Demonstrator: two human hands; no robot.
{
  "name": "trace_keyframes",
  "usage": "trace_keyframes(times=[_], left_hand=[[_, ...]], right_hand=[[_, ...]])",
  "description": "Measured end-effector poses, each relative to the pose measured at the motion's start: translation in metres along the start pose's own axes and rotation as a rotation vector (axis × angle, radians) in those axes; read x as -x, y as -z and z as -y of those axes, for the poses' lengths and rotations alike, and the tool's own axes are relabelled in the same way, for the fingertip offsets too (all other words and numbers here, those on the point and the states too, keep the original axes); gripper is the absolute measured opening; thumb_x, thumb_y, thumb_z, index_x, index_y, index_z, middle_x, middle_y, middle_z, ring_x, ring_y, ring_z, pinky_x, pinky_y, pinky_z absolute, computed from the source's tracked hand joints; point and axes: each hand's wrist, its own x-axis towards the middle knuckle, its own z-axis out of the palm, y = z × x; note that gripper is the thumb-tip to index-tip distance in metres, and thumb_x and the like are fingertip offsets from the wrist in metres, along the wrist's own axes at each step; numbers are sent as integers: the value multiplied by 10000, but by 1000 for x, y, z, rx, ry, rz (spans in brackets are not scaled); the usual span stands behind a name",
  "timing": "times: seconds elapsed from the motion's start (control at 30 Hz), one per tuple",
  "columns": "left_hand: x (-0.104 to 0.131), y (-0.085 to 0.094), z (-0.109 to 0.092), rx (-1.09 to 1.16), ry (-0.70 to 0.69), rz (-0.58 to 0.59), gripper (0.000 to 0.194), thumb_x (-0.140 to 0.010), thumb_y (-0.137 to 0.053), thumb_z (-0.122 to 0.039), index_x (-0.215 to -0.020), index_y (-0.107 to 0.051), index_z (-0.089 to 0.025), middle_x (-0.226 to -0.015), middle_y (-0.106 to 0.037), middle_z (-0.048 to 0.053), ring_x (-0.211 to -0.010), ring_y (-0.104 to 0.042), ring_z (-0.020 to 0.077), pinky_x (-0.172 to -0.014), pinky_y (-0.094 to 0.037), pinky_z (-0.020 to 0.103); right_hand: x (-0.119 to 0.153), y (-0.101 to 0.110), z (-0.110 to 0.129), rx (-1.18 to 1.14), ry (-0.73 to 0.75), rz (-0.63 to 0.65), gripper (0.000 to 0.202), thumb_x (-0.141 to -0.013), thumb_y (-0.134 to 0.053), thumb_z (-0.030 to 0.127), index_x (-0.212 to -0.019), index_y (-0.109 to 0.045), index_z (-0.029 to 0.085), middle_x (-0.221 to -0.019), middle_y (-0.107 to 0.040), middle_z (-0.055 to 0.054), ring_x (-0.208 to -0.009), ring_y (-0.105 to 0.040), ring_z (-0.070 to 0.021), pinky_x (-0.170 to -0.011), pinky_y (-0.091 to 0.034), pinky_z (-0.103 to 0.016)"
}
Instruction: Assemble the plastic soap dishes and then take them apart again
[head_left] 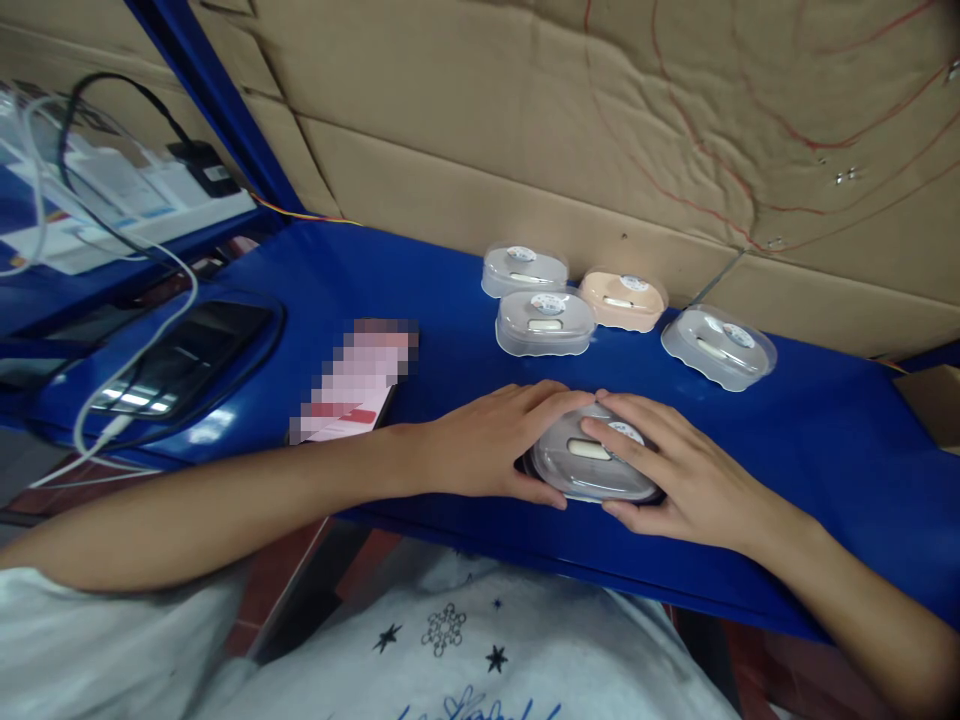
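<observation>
Clear plastic case (pixel 592 478) in both hands (pixel 484 445), label (pixel 631 432) illegible

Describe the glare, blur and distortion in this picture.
Head view: white glare on the dark device and blue table; box labels too soft to read; pixelation covering much of the phone; left forearm seemingly stretched towards the edge.

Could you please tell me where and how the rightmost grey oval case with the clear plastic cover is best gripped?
Probably by the long, rounded sides of the rightmost grey case, from above with the right hand once free: it lies flat, its oval is narrower across, and no neighbour crowds it.
</observation>
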Motion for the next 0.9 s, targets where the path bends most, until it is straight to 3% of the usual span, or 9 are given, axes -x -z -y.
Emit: trace_keyframes(times=[0.13,0.3,0.63,0.9], left_hand=[[0,-1,1,16,-20,0,1134,-859,-863,-595,-1715,-188,-282,-1674,-416,179,-1529,-432,373,-1240,-373,516],[0,-2,3,-1,-22,11,1126,-864,-846,-622,-1714,-218,-233,-1663,-417,206,-1516,-435,390,-1234,-372,533],[0,-4,4,6,-34,-2,1115,-874,-840,-616,-1715,-207,-248,-1658,-433,193,-1518,-434,373,-1228,-371,529],[1,0,3,6,-47,2,1101,-875,-852,-583,-1710,-209,-262,-1638,-448,202,-1505,-457,370,-1219,-393,536]], right_hand=[[1,2,-2,16,7,-27,811,-1000,-679,430,-1703,-325,235,-1647,-467,-202,-1493,-499,-388,-1145,-531,-598],[0,4,-4,12,9,-40,825,-983,-702,437,-1695,-341,232,-1653,-463,-201,-1482,-510,-390,-1148,-524,-608],[-2,-3,-3,-48,-8,-11,799,-991,-694,447,-1687,-348,262,-1688,-408,-183,-1525,-459,-395,-1170,-506,-628],[-5,-4,4,-18,-14,-13,778,-1017,-657,490,-1681,-357,216,-1661,-422,-225,-1507,-472,-421,-1144,-525,-647]])
